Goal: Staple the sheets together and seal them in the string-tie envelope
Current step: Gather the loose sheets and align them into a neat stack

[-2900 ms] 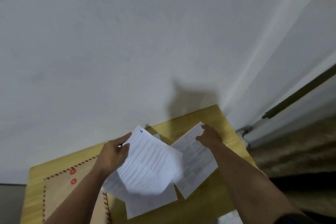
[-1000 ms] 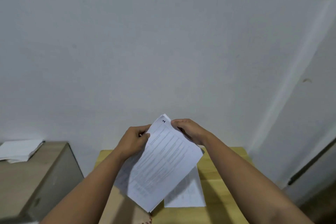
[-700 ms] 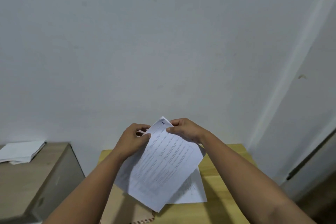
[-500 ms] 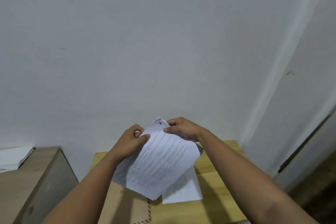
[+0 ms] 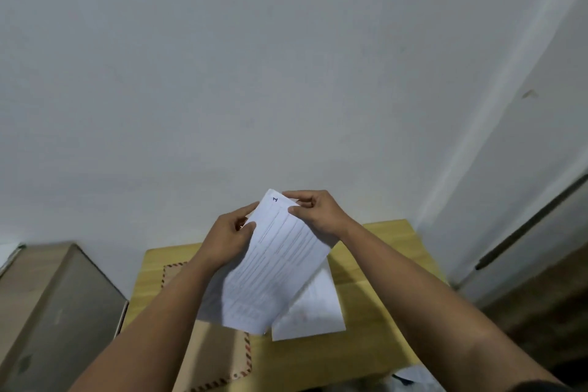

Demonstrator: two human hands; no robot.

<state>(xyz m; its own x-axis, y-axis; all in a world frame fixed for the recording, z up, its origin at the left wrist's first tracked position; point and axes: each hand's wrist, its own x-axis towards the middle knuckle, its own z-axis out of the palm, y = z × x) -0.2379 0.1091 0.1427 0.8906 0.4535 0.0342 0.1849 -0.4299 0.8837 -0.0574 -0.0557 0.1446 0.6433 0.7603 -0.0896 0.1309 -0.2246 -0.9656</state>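
Wood table (image 5: 375,302) carried envelope (image 5: 216,356); left hand (image 5: 229,240) and right hand (image 5: 318,213) both pinched sheets (image 5: 273,267) held above it.

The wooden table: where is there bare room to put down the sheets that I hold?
Bare wood shows on the table right of the loose sheet, up to the right edge, and a strip along the far edge. The left part is crowded: the envelope lies there under the held sheets.

Open: bare right strip of the yellow wooden counter (image 5: 375,289).
Blocked: grey-brown cabinet (image 5: 47,302) at lower left; white wall (image 5: 254,73) behind.
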